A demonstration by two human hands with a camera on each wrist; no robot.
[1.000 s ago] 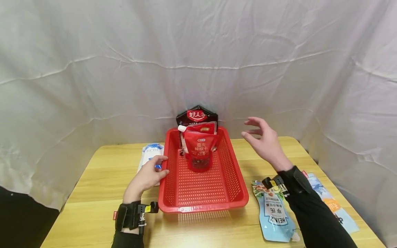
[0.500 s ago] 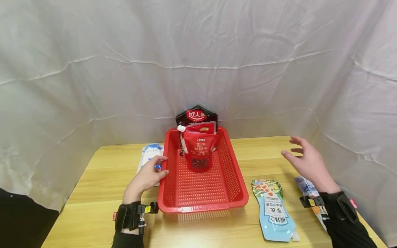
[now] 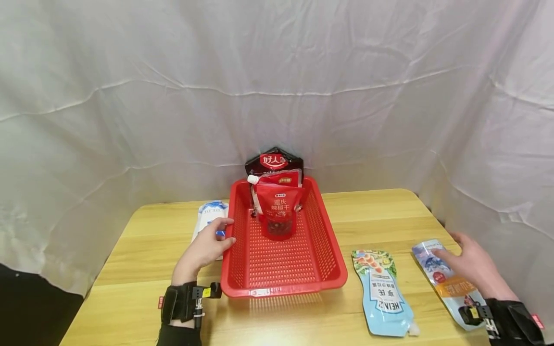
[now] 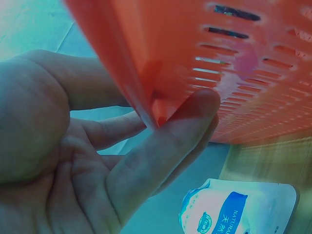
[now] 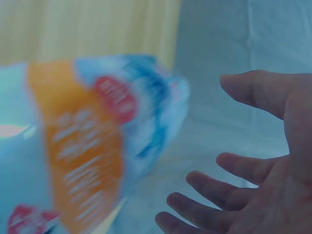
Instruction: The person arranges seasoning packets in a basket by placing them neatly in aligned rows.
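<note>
Head view | right hand (image 3: 469,263) fingers spread over blue-orange pouch (image 3: 450,283) | left hand (image 3: 207,247) fingers grip red basket (image 3: 333,250) rim

A perforated red plastic basket (image 3: 283,259) sits on a smooth, pale wood-grain table (image 3: 143,269), flanked by glossy plastic pouches (image 3: 383,293), against creased white cloth (image 3: 277,81).

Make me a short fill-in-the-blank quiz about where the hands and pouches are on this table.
1. The left hand holds the rim of the red ____.
2. The red pouch stands upright ____ the basket.
3. The Heinz pouch lies flat on the wooden ____.
4. The right hand reaches over the blue and ____ pouch at the table's right edge.

Missing words: basket; inside; table; orange
</note>
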